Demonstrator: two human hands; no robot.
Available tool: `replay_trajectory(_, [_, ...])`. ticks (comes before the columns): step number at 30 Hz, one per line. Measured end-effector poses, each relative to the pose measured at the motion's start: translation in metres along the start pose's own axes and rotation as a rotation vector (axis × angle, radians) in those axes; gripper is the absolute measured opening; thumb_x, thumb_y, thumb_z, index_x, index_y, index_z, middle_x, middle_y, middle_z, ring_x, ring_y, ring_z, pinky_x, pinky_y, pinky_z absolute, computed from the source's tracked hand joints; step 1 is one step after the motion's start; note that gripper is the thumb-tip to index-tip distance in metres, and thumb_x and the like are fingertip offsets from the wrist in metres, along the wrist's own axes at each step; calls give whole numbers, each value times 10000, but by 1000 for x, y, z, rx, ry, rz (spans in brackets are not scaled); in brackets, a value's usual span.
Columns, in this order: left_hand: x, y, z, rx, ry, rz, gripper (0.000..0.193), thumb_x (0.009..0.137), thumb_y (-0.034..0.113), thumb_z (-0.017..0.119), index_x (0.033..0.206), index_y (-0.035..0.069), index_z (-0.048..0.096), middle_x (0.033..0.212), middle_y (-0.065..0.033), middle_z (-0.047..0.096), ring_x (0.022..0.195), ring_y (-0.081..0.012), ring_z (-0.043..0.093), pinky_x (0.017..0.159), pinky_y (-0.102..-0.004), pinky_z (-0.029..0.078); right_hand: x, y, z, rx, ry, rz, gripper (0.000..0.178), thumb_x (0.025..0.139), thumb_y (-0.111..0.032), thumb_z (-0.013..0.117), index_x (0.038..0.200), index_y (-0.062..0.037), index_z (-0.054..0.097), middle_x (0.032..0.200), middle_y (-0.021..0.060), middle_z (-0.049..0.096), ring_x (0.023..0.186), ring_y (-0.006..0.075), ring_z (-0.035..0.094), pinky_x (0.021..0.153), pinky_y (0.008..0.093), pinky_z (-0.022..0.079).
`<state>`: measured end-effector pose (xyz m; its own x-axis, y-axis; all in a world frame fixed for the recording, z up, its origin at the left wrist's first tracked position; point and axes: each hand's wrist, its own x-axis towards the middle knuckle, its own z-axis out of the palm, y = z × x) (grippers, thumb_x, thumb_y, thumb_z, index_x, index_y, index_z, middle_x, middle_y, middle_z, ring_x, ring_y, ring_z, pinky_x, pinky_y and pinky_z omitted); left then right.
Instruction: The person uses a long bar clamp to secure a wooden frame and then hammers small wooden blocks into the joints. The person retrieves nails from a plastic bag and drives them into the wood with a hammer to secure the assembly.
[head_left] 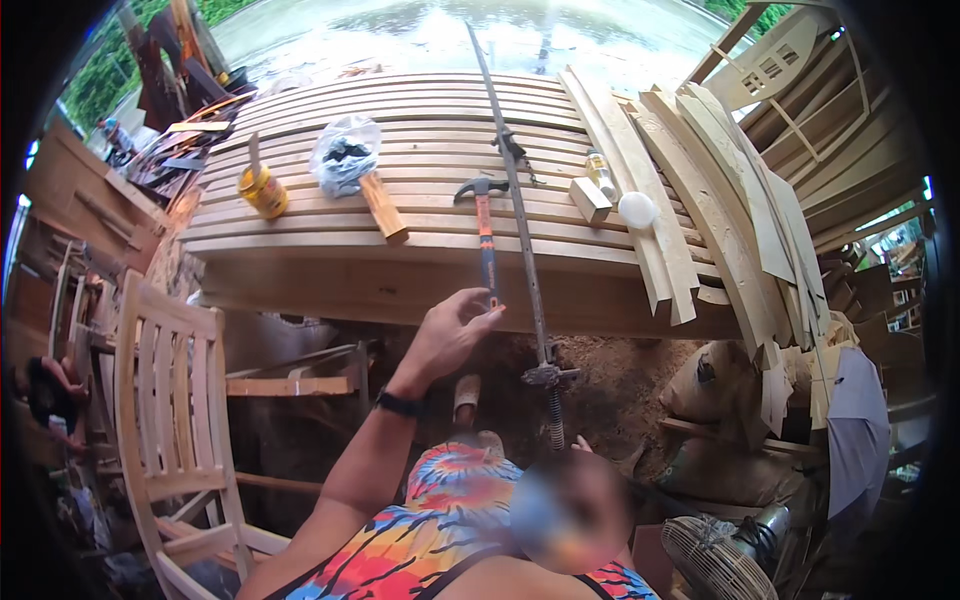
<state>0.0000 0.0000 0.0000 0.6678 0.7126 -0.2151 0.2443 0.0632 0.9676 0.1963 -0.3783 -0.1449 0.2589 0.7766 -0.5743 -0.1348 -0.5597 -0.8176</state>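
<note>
My left hand [448, 335], with a dark band at its wrist, is at the table's near edge. Its thumb and fingers close on the handle end of a claw hammer [486, 235]. The hammer's head lies on the wooden slats, its orange and dark handle pointing toward me. Just right of it, a long metal bar clamp [524, 225] runs across the slats and overhangs the near edge, its threaded screw lowest. Only a few fingertips of my right hand [581, 444] show beside that screw; a blurred patch hides the rest.
The slatted wooden table [420, 285] carries a yellow tub [262, 192], a plastic bag [345, 150], wood blocks [382, 208], a small bottle [599, 172] and a white round lid [637, 210]. Curved boards [700, 190] lie along its right. A wooden chair [178, 400] stands left; a fan [715, 555] lower right.
</note>
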Motion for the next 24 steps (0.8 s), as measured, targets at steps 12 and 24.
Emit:
replay_trajectory(12, [213, -46, 65, -77, 202, -371, 558, 852, 450, 734, 905, -105, 707, 819, -208, 718, 857, -300, 711, 766, -411, 521, 55, -12, 61, -441, 534, 117, 647, 759, -280, 846, 1310, -7, 648, 1109, 149, 753, 1025, 210, 711, 923, 350, 537])
replay_trajectory(24, [228, -87, 108, -866, 152, -655, 344, 935, 313, 676, 970, -27, 642, 680, -93, 607, 561, -208, 596, 561, -376, 520, 87, 26, 68, -316, 502, 240, 397, 791, -361, 831, 1050, -63, 791, 958, 177, 777, 941, 309, 763, 823, 406, 567])
